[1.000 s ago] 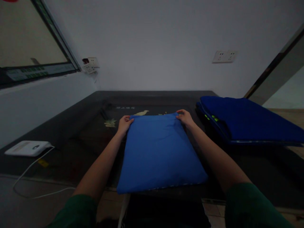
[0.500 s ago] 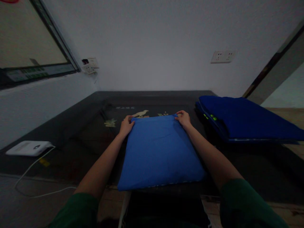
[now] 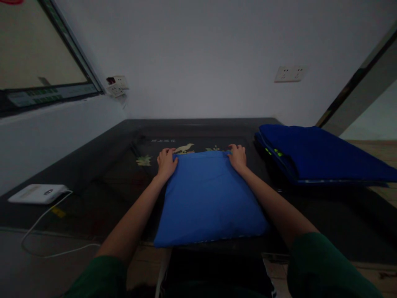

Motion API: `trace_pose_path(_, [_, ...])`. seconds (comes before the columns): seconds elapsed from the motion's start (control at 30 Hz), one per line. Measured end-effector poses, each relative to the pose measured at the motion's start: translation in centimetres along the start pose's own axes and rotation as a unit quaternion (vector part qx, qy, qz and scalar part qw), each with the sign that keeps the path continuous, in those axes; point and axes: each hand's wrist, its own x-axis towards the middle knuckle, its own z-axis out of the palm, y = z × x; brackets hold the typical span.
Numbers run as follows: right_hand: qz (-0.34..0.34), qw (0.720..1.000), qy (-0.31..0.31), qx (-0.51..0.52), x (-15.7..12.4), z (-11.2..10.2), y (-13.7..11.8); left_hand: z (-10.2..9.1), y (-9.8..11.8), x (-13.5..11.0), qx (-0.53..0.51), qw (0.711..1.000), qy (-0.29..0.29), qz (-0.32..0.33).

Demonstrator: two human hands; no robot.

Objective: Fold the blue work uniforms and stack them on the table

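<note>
The left hand (image 3: 166,163) and right hand (image 3: 238,158) are resting at the far corners of a light blue cloth (image 3: 211,198), centre of the frame.
A dark table (image 3: 108,178) is spanning the lower frame, the cloth lying on it down to its near edge; a darker blue cloth stack (image 3: 322,155) is sitting at right, a white device (image 3: 39,193) at lower left. The fingers are curving loosely; whether they are gripping, I cannot tell. An uneven pull might skew or wrinkle the cloth. Compared with half a second ago, the fingers are spreading flatter and pinching less plainly.
</note>
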Motion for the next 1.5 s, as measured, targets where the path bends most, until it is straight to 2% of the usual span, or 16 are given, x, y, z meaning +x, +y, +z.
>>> trace_pose_path(0.07, [-0.075,0.997,-0.007,-0.031,-0.8,-0.1,-1.1,0.0,1.4,-0.4,-0.004,0.996,-0.034,0.081])
trace_pose_path(0.17, [-0.143,0.984,-0.089,-0.051,-2.2,-0.2,-2.2,0.9,3.2,-1.4,-0.029,0.979,-0.131,0.156])
trace_pose_path(0.23, [-0.134,0.978,-0.144,-0.069,-3.2,0.0,-2.3,1.9,3.7,-2.4,-0.031,0.973,-0.166,0.157])
trace_pose_path(0.3, [-0.114,0.974,-0.176,-0.081,-3.9,0.1,-1.8,2.5,3.5,-3.2,-0.027,0.973,-0.177,0.145])
trace_pose_path(0.43, [-0.113,0.971,-0.190,-0.089,-4.1,0.4,-0.6,2.6,2.1,-3.6,-0.011,0.980,-0.177,0.091])
trace_pose_path(0.53, [-0.111,0.969,-0.191,-0.107,-3.7,0.0,-0.6,1.9,2.0,-3.5,0.004,0.984,-0.168,0.062])
trace_pose_path(0.6, [-0.117,0.966,-0.191,-0.129,-3.7,-0.6,-1.3,1.1,2.7,-3.8,0.025,0.986,-0.157,0.054])
trace_pose_path(0.7, [-0.177,0.955,-0.186,-0.149,-4.7,-2.1,-3.2,-0.5,4.8,-5.2,0.041,0.981,-0.163,0.098])
trace_pose_path(0.8, [-0.252,0.927,-0.247,-0.127,-7.6,-3.6,-5.0,-2.1,7.1,-7.8,-0.017,0.942,-0.274,0.191])
trace_pose_path(0.9, [-0.264,0.902,-0.323,-0.107,-11.4,-5.4,-5.5,-3.3,8.1,-10.9,-0.044,0.905,-0.353,0.232])
trace_pose_path(1.0, [-0.241,0.906,-0.333,-0.098,-14.5,-7.3,-4.7,-4.3,7.8,-13.6,-0.019,0.903,-0.349,0.250])
trace_pose_path(1.13, [-0.234,0.919,-0.306,-0.091,-17.5,-9.0,-3.4,-5.1,6.7,-16.0,-0.002,0.915,-0.298,0.272])
trace_pose_path(1.27, [-0.228,0.936,-0.243,-0.113,-19.6,-9.3,-2.9,-5.6,6.1,-17.1,0.008,0.924,-0.250,0.290])
trace_pose_path(1.37, [-0.216,0.945,-0.212,-0.124,-20.6,-9.5,-2.4,-6.3,5.3,-17.5,0.025,0.922,-0.257,0.287])
trace_pose_path(1.5, [-0.200,0.951,-0.200,-0.126,-21.4,-10.3,-1.0,-7.5,3.7,-18.1,0.038,0.917,-0.263,0.297])
